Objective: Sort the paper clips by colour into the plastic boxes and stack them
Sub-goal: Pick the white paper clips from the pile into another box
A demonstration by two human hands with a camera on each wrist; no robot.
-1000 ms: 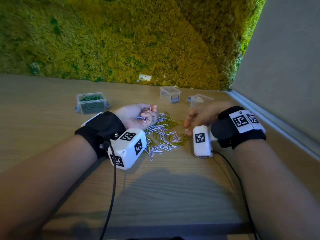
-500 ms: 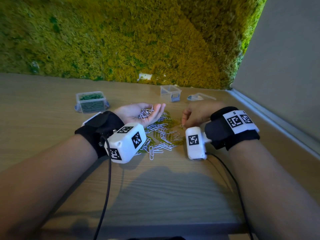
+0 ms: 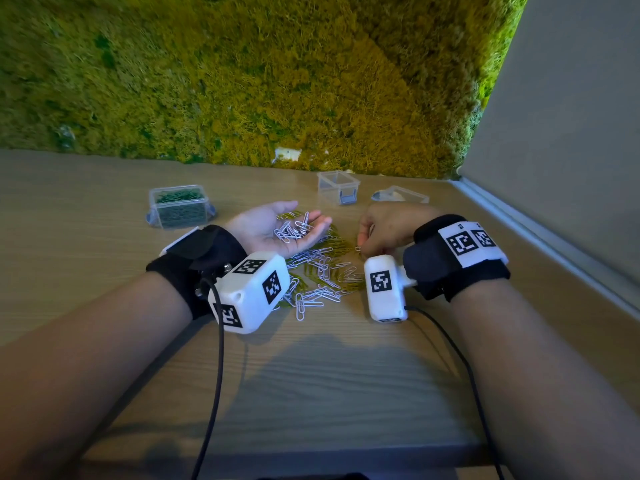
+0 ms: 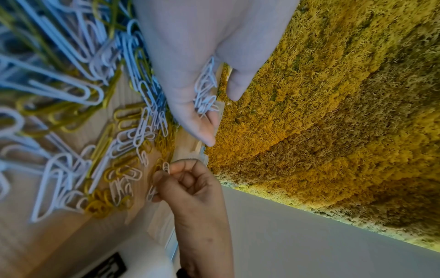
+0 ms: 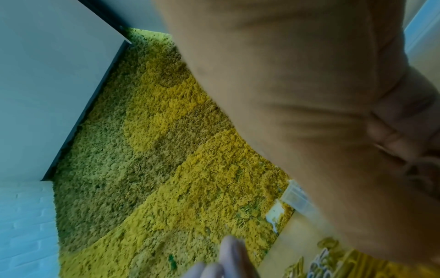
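Note:
A mixed pile of white and yellow paper clips (image 3: 322,271) lies on the wooden table between my hands. My left hand (image 3: 277,228) is palm up with straight fingers, and a small heap of white clips (image 3: 291,232) lies in its palm (image 4: 204,94). My right hand (image 3: 381,233) hovers at the pile's right edge with curled fingers, pinching a white clip (image 4: 166,167) between thumb and forefinger. A clear box full of green clips (image 3: 178,209) stands at the back left. An empty clear box (image 3: 337,185) stands behind the pile.
A clear lid (image 3: 401,195) lies to the right of the empty box. A moss wall (image 3: 277,81) closes the table's far edge and a grey wall (image 3: 571,168) its right side. Black cables run from both wrist cameras toward the near table edge.
My left hand has opened from a loose cup to a flat upturned palm showing the white clips. My right hand has lifted off the table with a white clip pinched.

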